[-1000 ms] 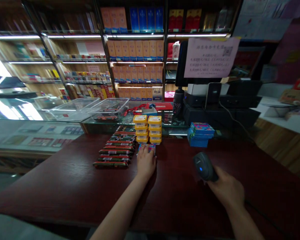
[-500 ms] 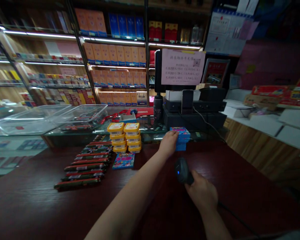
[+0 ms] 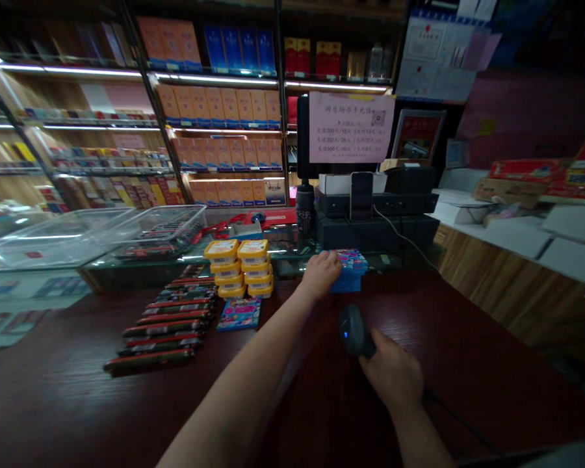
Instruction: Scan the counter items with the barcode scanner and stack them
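Note:
My right hand (image 3: 394,370) is wrapped round the handle of a dark handheld barcode scanner (image 3: 353,330), which shows a small blue light and is held above the counter. My left hand (image 3: 322,273) reaches forward to the left side of a stack of blue, colourfully printed flat packs (image 3: 350,270). Its fingers are curled, and their tips and anything in them are hidden. A single similar flat pack (image 3: 239,314) lies on the counter, left of my left forearm. Behind it stand two stacks of yellow tubs (image 3: 251,268). Dark, red-marked stick-shaped packages (image 3: 168,318) lie in a row farther left.
The dark red counter (image 3: 49,383) runs across the front. Clear plastic bins (image 3: 170,224) stand at the back left on glass. Behind the stack are a phone (image 3: 361,195), a dark bottle (image 3: 305,208) and a screen with a paper sign (image 3: 348,127). The scanner's cable (image 3: 461,422) trails right.
My left hand has shifted slightly left against the blue stack, its fingers now more curled. My right hand still holds the scanner in nearly the same place. The view has shifted a little.

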Demonstrator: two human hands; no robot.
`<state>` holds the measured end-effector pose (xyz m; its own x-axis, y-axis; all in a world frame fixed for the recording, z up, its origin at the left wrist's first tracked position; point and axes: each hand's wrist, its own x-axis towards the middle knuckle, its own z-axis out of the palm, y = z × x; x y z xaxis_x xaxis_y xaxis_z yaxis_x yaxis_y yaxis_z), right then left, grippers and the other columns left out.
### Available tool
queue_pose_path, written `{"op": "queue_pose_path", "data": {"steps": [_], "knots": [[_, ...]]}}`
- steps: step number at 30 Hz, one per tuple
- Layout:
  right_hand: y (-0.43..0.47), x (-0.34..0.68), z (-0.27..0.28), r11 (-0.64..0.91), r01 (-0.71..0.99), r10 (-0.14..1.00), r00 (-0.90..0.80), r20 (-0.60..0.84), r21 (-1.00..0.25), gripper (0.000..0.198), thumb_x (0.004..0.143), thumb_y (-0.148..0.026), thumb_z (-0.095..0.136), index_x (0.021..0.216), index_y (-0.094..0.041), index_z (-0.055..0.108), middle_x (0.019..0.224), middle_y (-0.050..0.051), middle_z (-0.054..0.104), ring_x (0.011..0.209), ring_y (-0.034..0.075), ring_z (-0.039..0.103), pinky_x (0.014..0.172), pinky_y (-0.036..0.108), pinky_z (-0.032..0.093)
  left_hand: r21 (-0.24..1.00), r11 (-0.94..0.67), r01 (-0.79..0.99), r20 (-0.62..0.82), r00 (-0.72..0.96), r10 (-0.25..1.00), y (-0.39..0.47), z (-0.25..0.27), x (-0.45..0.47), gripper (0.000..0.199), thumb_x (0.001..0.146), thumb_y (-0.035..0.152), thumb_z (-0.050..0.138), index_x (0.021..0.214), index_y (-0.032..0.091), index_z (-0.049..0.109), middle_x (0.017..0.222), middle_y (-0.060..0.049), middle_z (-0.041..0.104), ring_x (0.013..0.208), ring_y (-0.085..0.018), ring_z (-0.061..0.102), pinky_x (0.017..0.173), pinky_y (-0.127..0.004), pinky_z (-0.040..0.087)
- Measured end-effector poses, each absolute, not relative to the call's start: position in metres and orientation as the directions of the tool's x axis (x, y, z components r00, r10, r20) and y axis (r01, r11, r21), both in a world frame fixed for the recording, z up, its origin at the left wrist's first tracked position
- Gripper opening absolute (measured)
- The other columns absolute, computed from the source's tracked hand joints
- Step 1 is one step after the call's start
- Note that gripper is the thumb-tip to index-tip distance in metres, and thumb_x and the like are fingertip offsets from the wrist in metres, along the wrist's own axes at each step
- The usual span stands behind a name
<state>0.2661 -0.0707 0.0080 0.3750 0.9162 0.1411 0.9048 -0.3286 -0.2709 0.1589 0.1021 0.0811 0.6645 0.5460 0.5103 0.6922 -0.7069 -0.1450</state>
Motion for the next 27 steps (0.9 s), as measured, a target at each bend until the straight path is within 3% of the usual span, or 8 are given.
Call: {"op": "queue_pose_path", "data": {"steps": [2,4,6,8,11,14,19,27], "knots": [[-0.071,0.266,0.01,-0.34,0.898,0.914,0.385,0.126,-0.278,0.015,0.08,-0.028,0.054,0.094,-0.028,0.059,0.086,0.0,0.07,0.075,0.019,0.066,0.058,0.028,0.038,0.041,-0.675,0.737,0.575,0.535,0.619,0.095,0.074,0.14,0.012,0.084,0.016,0.05,0.087,0.017,0.062,0.093,-0.009,0.061,0.09,-0.019,0.055,0.076,-0.03,0.042],[-0.072,0.265,0.011,-0.345,0.896,0.914,0.388,0.116,-0.28,0.016,0.082,-0.03,0.052,0.096,-0.028,0.059,0.086,0.0,0.07,0.076,0.02,0.067,0.059,0.029,0.039,0.363,-0.609,0.705,0.633,0.293,0.716,0.085,0.06,0.121,0.007,0.08,0.019,0.056,0.085,0.018,0.061,0.087,-0.005,0.06,0.083,-0.017,0.057,0.073,-0.028,0.045],[-0.074,0.263,0.013,-0.34,0.899,0.918,0.381,0.108,-0.277,0.018,0.083,-0.033,0.05,0.097,-0.028,0.059,0.087,0.001,0.071,0.077,0.02,0.067,0.06,0.029,0.039,0.728,-0.504,0.465,0.565,0.01,0.825,0.072,0.04,0.104,0.01,0.076,0.023,0.06,0.083,0.017,0.059,0.078,-0.003,0.06,0.071,-0.015,0.058,0.066,-0.027,0.047],[-0.075,0.262,0.015,-0.345,0.9,0.919,0.381,0.101,-0.265,0.02,0.084,-0.034,0.049,0.1,-0.027,0.059,0.089,0.003,0.071,0.08,0.022,0.067,0.061,0.03,0.04,0.935,-0.353,0.038,0.355,-0.109,0.928,0.058,0.02,0.09,0.02,0.073,0.03,0.064,0.085,0.015,0.057,0.075,-0.002,0.063,0.065,-0.014,0.06,0.061,-0.027,0.051],[-0.077,0.259,0.019,-0.349,0.898,0.919,0.384,0.091,-0.269,0.02,0.084,-0.035,0.048,0.098,-0.026,0.06,0.088,0.005,0.071,0.081,0.026,0.067,0.062,0.032,0.04,0.912,-0.129,-0.388,0.092,-0.113,0.989,0.038,-0.005,0.077,0.04,0.061,0.029,0.075,0.094,0.014,0.057,0.082,-0.003,0.067,0.07,-0.016,0.065,0.067,-0.032,0.056],[-0.081,0.259,0.023,-0.293,0.873,0.925,0.362,0.116,-0.39,0.02,0.081,-0.036,0.049,0.094,-0.026,0.061,0.083,0.006,0.071,0.078,0.027,0.067,0.062,0.033,0.042,0.835,-0.037,-0.548,-0.035,-0.121,0.992,0.027,-0.017,0.07,0.048,0.054,0.019,0.079,0.097,0.016,0.058,0.086,-0.002,0.069,0.077,-0.017,0.068,0.078,-0.035,0.057],[-0.09,0.256,0.03,0.032,0.585,0.928,0.284,0.241,-0.81,0.036,0.07,-0.041,0.059,0.097,-0.019,0.065,0.093,0.008,0.073,0.088,0.025,0.066,0.074,0.032,0.049,0.803,-0.022,-0.596,-0.026,-0.072,0.997,0.027,-0.023,0.065,0.05,0.055,0.017,0.08,0.1,0.019,0.058,0.095,-0.002,0.07,0.088,-0.019,0.068,0.089,-0.04,0.054],[-0.104,0.247,0.037,0.141,0.422,0.954,0.184,0.236,-0.896,0.031,0.066,-0.037,0.063,0.089,-0.017,0.07,0.092,0.008,0.074,0.085,0.025,0.067,0.076,0.032,0.051,0.797,0.014,-0.604,-0.038,-0.026,0.999,0.03,-0.029,0.067,0.056,0.053,0.016,0.082,0.104,0.015,0.059,0.099,-0.008,0.07,0.092,-0.024,0.068,0.088,-0.045,0.054]]}}
